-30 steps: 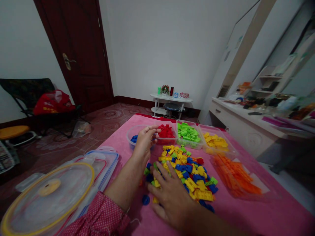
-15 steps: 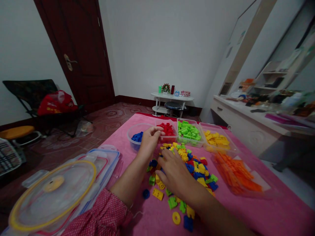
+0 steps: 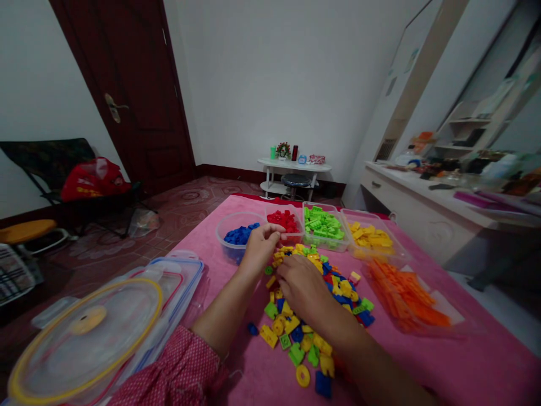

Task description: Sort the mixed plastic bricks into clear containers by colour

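My left hand [image 3: 262, 245] is held between the round tub of blue bricks [image 3: 240, 235] and the box of red bricks [image 3: 287, 221], at the near side of both. Its thumb and fingers are pinched; anything between them is too small to make out. Over the heap of mixed toy bricks [image 3: 344, 287], my right hand [image 3: 301, 282] reaches down with curled fingers at the heap's far left part. Its fingertips are partly hidden, and I cannot see what they hold.
Boxes of green bricks [image 3: 323, 223], yellow bricks [image 3: 371, 235] and orange pieces [image 3: 408, 293] line the back and right. Clear lids, one round with a yellow rim [image 3: 158, 307], lie at left. A pink cloth [image 3: 236, 361] covers the table.
My right hand has shifted slightly and drawn its fingers together. Bricks at the near left of the heap are spread differently. My left hand stays near the red box.
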A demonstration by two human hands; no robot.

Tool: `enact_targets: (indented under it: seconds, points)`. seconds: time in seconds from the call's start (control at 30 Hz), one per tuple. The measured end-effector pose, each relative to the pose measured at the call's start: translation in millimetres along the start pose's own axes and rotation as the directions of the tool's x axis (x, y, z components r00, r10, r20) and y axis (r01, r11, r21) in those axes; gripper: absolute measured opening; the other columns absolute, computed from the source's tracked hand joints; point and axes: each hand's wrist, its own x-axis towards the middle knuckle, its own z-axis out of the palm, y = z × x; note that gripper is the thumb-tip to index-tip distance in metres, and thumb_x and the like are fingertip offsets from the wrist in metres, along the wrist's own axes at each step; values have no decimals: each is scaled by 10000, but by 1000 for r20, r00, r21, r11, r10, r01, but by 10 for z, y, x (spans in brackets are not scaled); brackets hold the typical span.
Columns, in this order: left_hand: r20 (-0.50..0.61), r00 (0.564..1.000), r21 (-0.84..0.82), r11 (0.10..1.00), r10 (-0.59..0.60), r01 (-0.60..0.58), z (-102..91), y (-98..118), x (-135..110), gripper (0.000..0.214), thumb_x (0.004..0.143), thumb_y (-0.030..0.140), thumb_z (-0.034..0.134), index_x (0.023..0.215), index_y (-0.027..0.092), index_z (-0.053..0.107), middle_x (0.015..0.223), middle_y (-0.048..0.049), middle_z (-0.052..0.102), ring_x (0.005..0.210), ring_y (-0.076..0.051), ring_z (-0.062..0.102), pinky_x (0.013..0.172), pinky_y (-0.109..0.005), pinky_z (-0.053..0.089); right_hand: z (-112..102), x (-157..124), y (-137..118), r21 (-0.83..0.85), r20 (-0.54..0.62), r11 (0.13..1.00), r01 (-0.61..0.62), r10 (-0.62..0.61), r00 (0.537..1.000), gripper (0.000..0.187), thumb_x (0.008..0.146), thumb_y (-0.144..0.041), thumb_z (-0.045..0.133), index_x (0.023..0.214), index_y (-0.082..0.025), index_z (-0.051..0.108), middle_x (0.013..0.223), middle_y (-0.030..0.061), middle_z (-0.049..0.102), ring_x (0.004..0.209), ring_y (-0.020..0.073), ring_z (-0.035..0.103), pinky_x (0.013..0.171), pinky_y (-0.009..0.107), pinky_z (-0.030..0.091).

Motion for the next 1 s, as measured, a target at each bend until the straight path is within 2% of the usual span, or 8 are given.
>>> enact_targets:
  seconds: [0.13,0.27,0.37,0.47,0.63,0.73,0.83,1.0]
  points:
    - [40,995,145,985,90,-95,35,-223,-21,146,721,153,512,785,141,642,680,-16,641,581,-102,560,551,-181,413,-215,-85,364,221,-80,973,-64,83,993,172,785,-149,496,779,-197,662,837,29,672,866,184,578,794,293,410]
    - [100,972,398,886,214,-236,120,-416,-109,190,742,133,505,818,171,676,772,-31,671,712,-142,602,674,-227,445,-342,-155,781,311,-167,930,-196,256,952,185,773,-186,504,825,-201,682,897,38,702,871,201,619,795,307,443]
    - [180,945,519,790,272,-326,158,-515,-169,211,759,143,516,866,192,691,872,-48,678,820,-170,608,760,-266,447,-259,-190,1053,260,-176,931,-257,307,935,249,782,-189,488,925,-192,692,1000,63,694,962,218,611,863,331,443]
    - [257,924,573,725,283,-381,164,-565,-210,227,776,150,510,902,195,693,908,-64,670,882,-193,600,817,-301,440,-41,-212,1223,184,-110,936,-301,324,940,386,778,-128,447,1107,-154,647,1178,96,633,1121,229,547,972,359,390]
    - [319,905,595,684,281,-422,168,-570,-254,327,762,164,547,1065,215,660,1035,-80,653,1004,-228,568,920,-357,408,196,-209,1275,234,2,907,-349,359,933,482,761,-53,388,1160,-176,628,1218,75,619,1151,182,540,1000,314,369]
    - [369,884,579,673,287,-460,178,-580,-253,354,740,134,572,1067,235,665,1045,-75,646,1029,-233,553,937,-364,400,200,-196,1268,250,-31,888,-386,405,914,430,763,-95,432,1122,-196,646,1152,65,653,1066,192,582,933,313,413]
    - [359,881,564,680,307,-467,180,-601,-240,295,731,126,587,984,237,690,979,-74,645,981,-229,562,889,-350,422,197,-189,1280,272,-69,875,-401,433,899,394,736,-125,479,1079,-206,654,1080,56,671,860,179,621,781,288,460]
    - [335,886,568,681,322,-462,176,-563,-268,292,732,132,583,999,214,668,896,-62,617,903,-207,563,817,-317,432,179,-202,1248,320,-105,855,-408,460,882,325,707,-160,497,978,-206,671,910,36,680,694,160,584,639,254,431]
